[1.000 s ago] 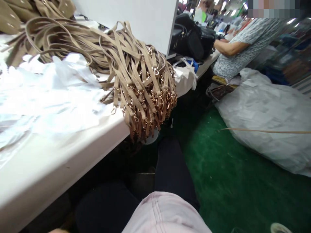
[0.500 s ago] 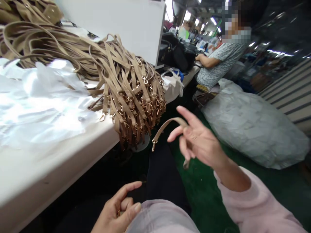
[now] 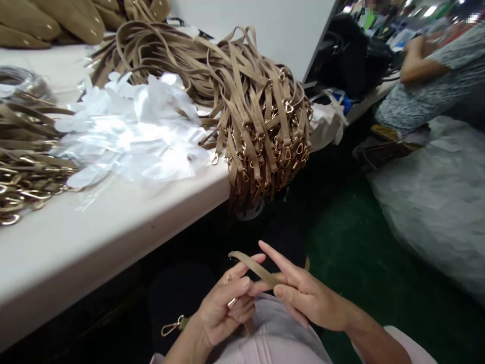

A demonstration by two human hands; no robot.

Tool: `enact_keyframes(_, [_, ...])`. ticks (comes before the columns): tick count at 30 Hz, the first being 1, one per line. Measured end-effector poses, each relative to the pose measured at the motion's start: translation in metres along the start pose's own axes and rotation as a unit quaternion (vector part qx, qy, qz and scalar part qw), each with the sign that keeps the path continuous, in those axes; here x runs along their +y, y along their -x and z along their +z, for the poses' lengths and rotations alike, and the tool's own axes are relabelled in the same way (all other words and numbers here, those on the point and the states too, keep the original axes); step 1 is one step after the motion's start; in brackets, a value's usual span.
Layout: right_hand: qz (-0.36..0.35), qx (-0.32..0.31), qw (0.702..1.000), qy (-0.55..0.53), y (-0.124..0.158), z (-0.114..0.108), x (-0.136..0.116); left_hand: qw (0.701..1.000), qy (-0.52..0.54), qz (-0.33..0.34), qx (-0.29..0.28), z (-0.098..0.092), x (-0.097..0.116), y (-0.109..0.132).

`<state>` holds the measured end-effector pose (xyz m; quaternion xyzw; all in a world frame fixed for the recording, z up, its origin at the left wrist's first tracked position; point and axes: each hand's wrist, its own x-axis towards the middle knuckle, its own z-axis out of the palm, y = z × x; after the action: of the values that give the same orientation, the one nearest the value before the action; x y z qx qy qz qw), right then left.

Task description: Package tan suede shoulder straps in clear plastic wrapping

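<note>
In front of my lap a narrow tan strap runs between my two hands. My right hand grips it between thumb and fingers, its index finger stretched forward. My left hand meets it from the other side, thumb and fingers closed around part of the strap; a small gold piece shows at its fingers, and I cannot tell if it is a ring or hardware. A gold snap hook on a short strap end sticks out beside my left wrist. The strap's middle is partly hidden by the hands.
On the white table lies a heap of tan straps, hooks hanging over the edge. White translucent film and more straps with gold hardware lie left. At right are a co-worker's arm and a large pale sack.
My right hand has come down and inward with the strap to meet my left hand, which has moved right and up. The view has turned left, showing more of the table.
</note>
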<state>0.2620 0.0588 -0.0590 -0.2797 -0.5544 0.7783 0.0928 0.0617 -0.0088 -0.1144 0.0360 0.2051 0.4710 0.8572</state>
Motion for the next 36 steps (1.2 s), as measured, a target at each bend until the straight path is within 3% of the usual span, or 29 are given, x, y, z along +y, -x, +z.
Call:
enact_keyframes(4, [0.091, 0.016, 0.987, 0.128, 0.008, -0.013, 0.018, 0.992, 0.000, 0.091, 0.091, -0.014, 0.001, 0.011])
enact_keyframes(6, [0.124, 0.059, 0.973, 0.186, 0.011, -0.024, 0.032, 0.974, -0.109, 0.119, 0.161, -0.017, 0.005, 0.017])
enact_keyframes(9, [0.165, 0.112, 0.954, 0.222, 0.018, -0.044, 0.052, 0.913, -0.284, 0.148, 0.254, -0.020, 0.010, 0.024])
enact_keyframes(11, [0.177, 0.127, 0.947, 0.237, 0.025, -0.057, 0.062, 0.891, -0.320, 0.159, 0.281, -0.022, 0.012, 0.027])
enact_keyframes(14, [0.184, 0.138, 0.936, 0.266, 0.035, -0.073, 0.069, 0.890, -0.313, 0.149, 0.296, -0.025, 0.015, 0.029])
enact_keyframes(17, [0.145, 0.167, 0.922, 0.317, 0.041, -0.082, 0.068, 0.887, -0.317, 0.142, 0.304, -0.027, 0.019, 0.036])
enact_keyframes(22, [-0.050, 0.275, 0.855, 0.436, 0.039, -0.085, 0.060, 0.837, -0.439, 0.124, 0.303, -0.034, 0.033, 0.063])
enact_keyframes(25, [-0.043, 0.307, 0.860, 0.405, 0.034, -0.084, 0.061, 0.828, -0.445, 0.123, 0.318, -0.036, 0.039, 0.072])
enact_keyframes(28, [0.049, 0.262, 0.911, 0.315, 0.031, -0.084, 0.067, 0.846, -0.375, 0.176, 0.335, -0.034, 0.039, 0.069])
enact_keyframes(31, [0.128, 0.147, 0.956, 0.222, 0.031, -0.085, 0.076, 0.887, -0.263, 0.223, 0.308, -0.033, 0.039, 0.064])
enact_keyframes(34, [0.182, 0.040, 0.975, 0.118, 0.037, -0.086, 0.084, 0.918, -0.153, 0.229, 0.286, -0.034, 0.041, 0.062])
enact_keyframes(36, [0.197, 0.001, 0.979, 0.056, 0.042, -0.084, 0.087, 0.924, -0.112, 0.229, 0.285, -0.036, 0.043, 0.062])
